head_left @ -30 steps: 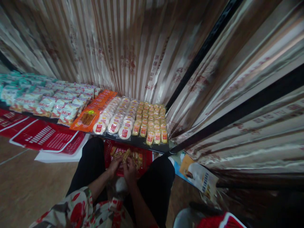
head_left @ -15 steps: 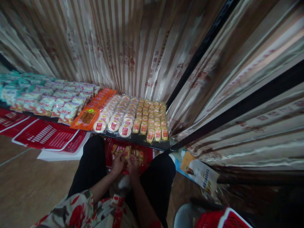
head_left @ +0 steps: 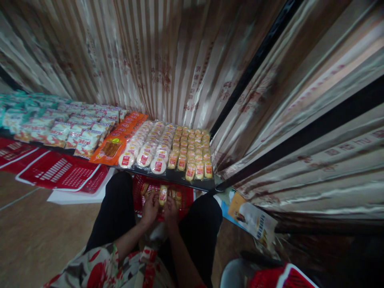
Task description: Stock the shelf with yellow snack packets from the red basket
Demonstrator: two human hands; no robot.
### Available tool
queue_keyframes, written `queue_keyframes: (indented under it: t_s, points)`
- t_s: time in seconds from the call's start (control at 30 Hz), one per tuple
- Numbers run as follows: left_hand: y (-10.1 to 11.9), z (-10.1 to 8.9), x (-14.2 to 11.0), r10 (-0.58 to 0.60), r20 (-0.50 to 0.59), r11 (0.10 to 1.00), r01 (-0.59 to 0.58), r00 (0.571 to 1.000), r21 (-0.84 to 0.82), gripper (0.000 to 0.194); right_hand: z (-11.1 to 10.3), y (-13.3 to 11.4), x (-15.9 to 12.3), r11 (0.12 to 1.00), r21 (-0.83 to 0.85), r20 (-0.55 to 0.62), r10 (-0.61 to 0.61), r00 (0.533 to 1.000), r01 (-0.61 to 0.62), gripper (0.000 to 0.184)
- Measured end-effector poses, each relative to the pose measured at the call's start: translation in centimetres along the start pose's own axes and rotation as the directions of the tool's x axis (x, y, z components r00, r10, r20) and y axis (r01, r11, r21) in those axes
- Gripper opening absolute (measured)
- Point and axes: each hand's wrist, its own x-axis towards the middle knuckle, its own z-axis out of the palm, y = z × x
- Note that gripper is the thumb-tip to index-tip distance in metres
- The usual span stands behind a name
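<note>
Between my knees, one packaged snack cake (head_left: 163, 195) in clear wrap is held upright, its red and yellow label facing me. My left hand (head_left: 151, 208) pinches its left side, and my right hand (head_left: 171, 209) grips the right side. Below and around the hands is a red plastic basket (head_left: 187, 196) with several more wrapped cakes inside, partly hidden by my fingers. On the dark shelf (head_left: 180, 176) just beyond, similar yellow wrapped cakes (head_left: 199, 170) stand in rows at the right end, beside rows of round white wrapped crackers (head_left: 158, 165).
An orange snack bag (head_left: 112, 146) and many white packets (head_left: 87, 142) line the shelf leftward. Red baskets (head_left: 60, 170) sit beneath it. A striped curtain (head_left: 168, 60) hangs behind, with black poles (head_left: 288, 144) at right. Printed bags (head_left: 255, 220) and another red basket (head_left: 270, 278) lie at lower right.
The held cake has turned so its label shows more plainly toward me. Both hands have shifted slightly; the shelf goods stay in place.
</note>
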Motion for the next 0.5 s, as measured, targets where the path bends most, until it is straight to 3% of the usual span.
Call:
queue_keyframes:
  t_s: [0.27, 0.5]
  points:
    - [0.4, 0.1, -0.6, 0.066, -0.037, 0.994, -0.062, 0.997, 0.092, 0.028, -0.7, -1.1, -0.4, 0.999, -0.036, 0.059, -0.016, 0.998, 0.018, 0.030]
    - [1.9, 0.0, -1.9, 0.089, 0.002, 0.996, -0.089, 0.996, 0.031, 0.023, -2.0, -2.2, -1.3, 0.994, -0.095, 0.046, -0.053, 0.998, 0.057, 0.032]
